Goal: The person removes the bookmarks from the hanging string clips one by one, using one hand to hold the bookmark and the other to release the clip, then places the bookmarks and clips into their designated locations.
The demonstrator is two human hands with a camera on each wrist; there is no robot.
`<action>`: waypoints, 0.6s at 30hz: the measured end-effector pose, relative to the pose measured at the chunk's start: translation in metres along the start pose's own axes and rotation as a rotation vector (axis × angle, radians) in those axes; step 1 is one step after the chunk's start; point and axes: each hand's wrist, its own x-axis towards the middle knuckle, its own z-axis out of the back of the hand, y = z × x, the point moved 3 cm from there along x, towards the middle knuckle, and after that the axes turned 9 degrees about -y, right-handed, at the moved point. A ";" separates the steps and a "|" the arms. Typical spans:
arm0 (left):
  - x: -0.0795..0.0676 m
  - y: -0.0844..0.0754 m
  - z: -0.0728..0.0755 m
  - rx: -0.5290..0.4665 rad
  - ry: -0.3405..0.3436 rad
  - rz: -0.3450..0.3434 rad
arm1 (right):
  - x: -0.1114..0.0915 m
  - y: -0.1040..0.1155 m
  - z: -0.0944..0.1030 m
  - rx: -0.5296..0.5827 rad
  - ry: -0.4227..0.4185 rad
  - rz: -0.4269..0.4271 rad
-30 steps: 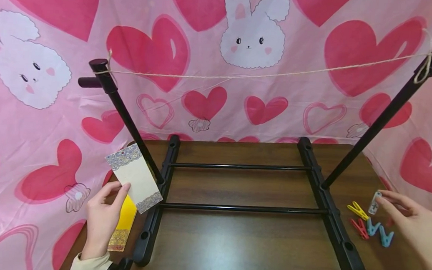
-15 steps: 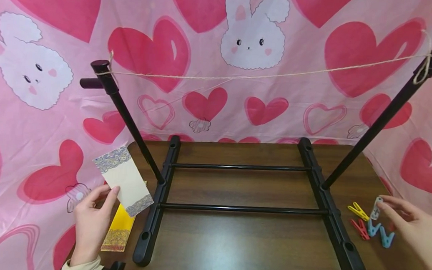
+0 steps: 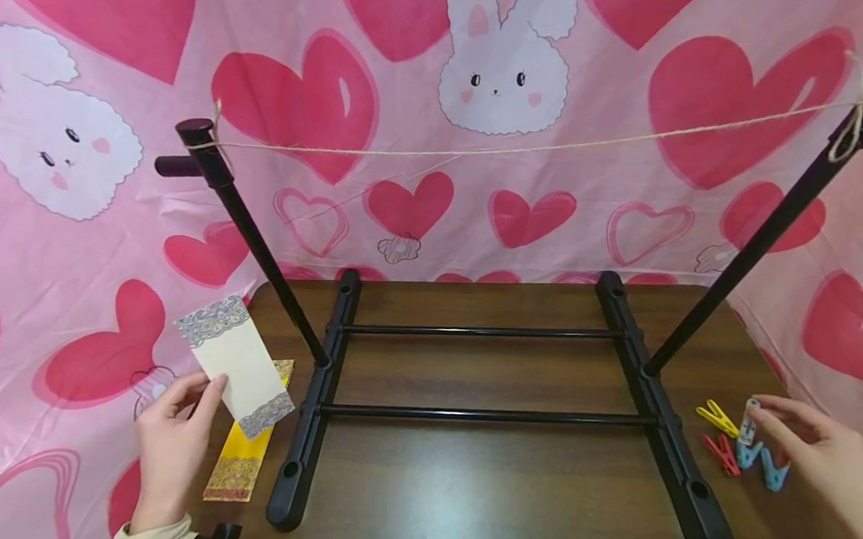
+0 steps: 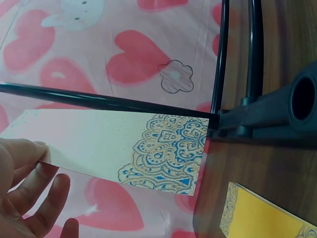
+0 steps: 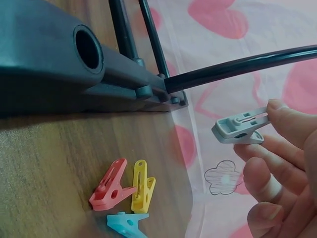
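My left hand (image 3: 175, 444) pinches the edge of a cream card (image 3: 233, 364) with blue-grey lace patterns at both ends. The card is tilted, over a yellow patterned card or envelope (image 3: 237, 469) at the table's left side. At the right, my right hand (image 3: 824, 456) holds a pale grey clothespin (image 5: 237, 128) between thumb and fingers, by its handle end. Below that clothespin lie a yellow clothespin (image 5: 142, 187), a red clothespin (image 5: 111, 187) and blue clothespins (image 3: 774, 470). A thin string (image 3: 530, 150) runs high above the table between two black posts.
A black rack frame (image 3: 489, 416) with two crossbars stands on the brown wooden table (image 3: 476, 498). Its left post (image 3: 267, 258) and right post (image 3: 765, 234) rise at the sides. A pink cloth (image 3: 399, 301) with hearts and rabbits hangs behind and around.
My left hand has moved left and a little down with the cream card, away from the left post, uncovering more of the yellow one. The right hand has lowered slightly with the clothespin.
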 end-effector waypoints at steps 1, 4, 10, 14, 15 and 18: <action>0.000 0.001 0.000 0.002 -0.001 -0.002 | 0.000 -0.001 0.000 -0.003 0.001 0.004; 0.000 0.004 0.001 0.016 0.000 0.007 | 0.001 -0.003 0.000 -0.043 0.010 0.015; 0.001 0.010 0.004 0.060 0.007 0.012 | -0.002 -0.006 -0.004 -0.073 0.079 0.035; 0.005 0.014 0.006 0.072 0.017 0.007 | -0.003 -0.011 -0.006 -0.093 0.110 0.030; 0.006 0.016 0.006 0.075 0.019 0.009 | -0.003 -0.012 -0.007 -0.102 0.118 0.024; 0.008 0.019 0.008 0.099 0.023 0.016 | -0.003 -0.015 -0.008 -0.108 0.128 0.019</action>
